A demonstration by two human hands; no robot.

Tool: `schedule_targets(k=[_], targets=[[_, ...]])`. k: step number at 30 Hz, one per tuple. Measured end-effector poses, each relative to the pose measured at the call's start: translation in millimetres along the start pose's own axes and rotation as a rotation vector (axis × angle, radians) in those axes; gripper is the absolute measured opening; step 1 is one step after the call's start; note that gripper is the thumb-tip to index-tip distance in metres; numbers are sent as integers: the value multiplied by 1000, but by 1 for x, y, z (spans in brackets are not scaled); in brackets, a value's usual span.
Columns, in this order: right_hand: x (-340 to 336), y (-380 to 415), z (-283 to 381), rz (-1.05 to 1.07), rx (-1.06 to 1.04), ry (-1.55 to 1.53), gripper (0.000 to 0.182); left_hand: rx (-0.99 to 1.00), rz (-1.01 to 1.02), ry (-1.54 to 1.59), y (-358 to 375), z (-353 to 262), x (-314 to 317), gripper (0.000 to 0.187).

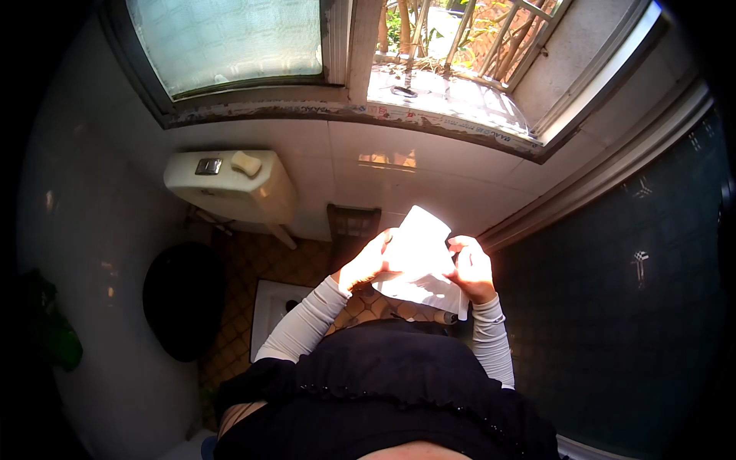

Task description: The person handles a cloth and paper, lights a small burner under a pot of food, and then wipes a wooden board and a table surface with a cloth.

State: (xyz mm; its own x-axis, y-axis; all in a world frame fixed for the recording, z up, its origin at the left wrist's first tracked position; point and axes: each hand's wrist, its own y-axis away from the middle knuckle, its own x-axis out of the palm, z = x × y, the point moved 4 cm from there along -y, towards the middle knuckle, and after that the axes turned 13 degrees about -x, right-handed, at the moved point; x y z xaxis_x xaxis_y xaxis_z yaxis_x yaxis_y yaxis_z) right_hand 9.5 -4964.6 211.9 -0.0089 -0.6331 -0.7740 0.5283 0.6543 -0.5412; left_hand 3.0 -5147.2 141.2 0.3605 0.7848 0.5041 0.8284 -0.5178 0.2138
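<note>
Black top (383, 376), hands (369, 264) (473, 272) pinching white sheet (416, 257) at opposite sides, cistern (222, 184) below frosted window (238, 38)

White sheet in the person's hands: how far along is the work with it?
Already done: the thin, bright white sheet is picked up. In hand: the left hand and right hand hold its opposite sides. Left: it is not set down; glare hides its folds, so I cannot tell what else remains.
</note>
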Motion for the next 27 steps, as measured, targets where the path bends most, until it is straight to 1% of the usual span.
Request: schedule_targets(k=[1, 2, 3, 4, 6, 7, 8, 9, 10, 11, 13, 14, 15, 16, 17, 18, 19, 20, 21, 23, 24, 25, 26, 27], targets=[[1, -7, 8, 49, 101, -186, 52, 18, -1, 160, 0, 2, -3, 62], [8, -6, 14, 96, 74, -131, 42, 113, 18, 238, 2, 0, -5, 60], [20, 1, 11, 117, 12, -216, 35, 86, -65, 230, -5, 11, -24, 55], [35, 16, -2, 89, 144, -419, 32, 264, 72, 239, 7, -10, -7, 60], [43, 35, -9, 138, 259, -457, 27, 20, -7, 316, -2, 3, -40, 58], [40, 39, -10, 210, 236, -289, 24, 122, 87, 505, -9, -1, -48, 57], [40, 48, -13, 361, 321, -214, 22, 167, 46, 483, -5, -15, -46, 57], [48, 73, -26, 339, 226, -53, 24, 211, 9, 459, 2, -31, -42, 58], [51, 93, -37, 351, 309, -48, 26, 228, -29, 360, 3, -43, -44, 60], [48, 106, -40, 316, 370, 3, 28, 236, -15, 343, 3, -57, -40, 60], [43, 125, -44, 271, 438, -50, 29, 279, 42, 373, 3, -82, -28, 59], [43, 132, -45, 248, 495, -60, 30, 275, 92, 282, -3, -92, -25, 59], [43, 135, -47, 225, 554, -73, 32, 279, 103, 271, -11, -102, -22, 59], [32, 124, -38, 225, 585, -94, 35, 349, 88, 151, -20, -115, -16, 56], [26, 114, -32, 270, 596, -97, 37, 420, 73, 31, -27, -131, -5, 54], [22, 113, -32, 268, 621, -70, 36, 361, 6, 4, -33, -143, 8, 54], [21, 114, -32, 263, 642, -43, 35, 400, 17, -6, -36, -164, 35, 54], [25, 120, -36, 211, 584, -37, 31, 369, -43, -106, -54, -170, 35, 53], [22, 131, -37, 140, 577, 5, 27, 337, -104, -205, -74, -175, 31, 53], [15, 133, -32, 214, 664, -10, 25, 400, -288, -430, -107, -190, 38, 53], [20, 146, -38, 247, 622, 74, 25, 385, -150, -367, -132, -196, 42, 51], [25, 160, -44, 282, 582, 159, 24, 458, -289, -245, -154, -193, 45, 44], [20, 163, -40, 259, 633, 124, 24, 496, -275, -386, -170, -202, 50, 42], [13, 161, -34, 318, 565, 166, 24, 534, -261, -525, -187, -212, 56, 41]])
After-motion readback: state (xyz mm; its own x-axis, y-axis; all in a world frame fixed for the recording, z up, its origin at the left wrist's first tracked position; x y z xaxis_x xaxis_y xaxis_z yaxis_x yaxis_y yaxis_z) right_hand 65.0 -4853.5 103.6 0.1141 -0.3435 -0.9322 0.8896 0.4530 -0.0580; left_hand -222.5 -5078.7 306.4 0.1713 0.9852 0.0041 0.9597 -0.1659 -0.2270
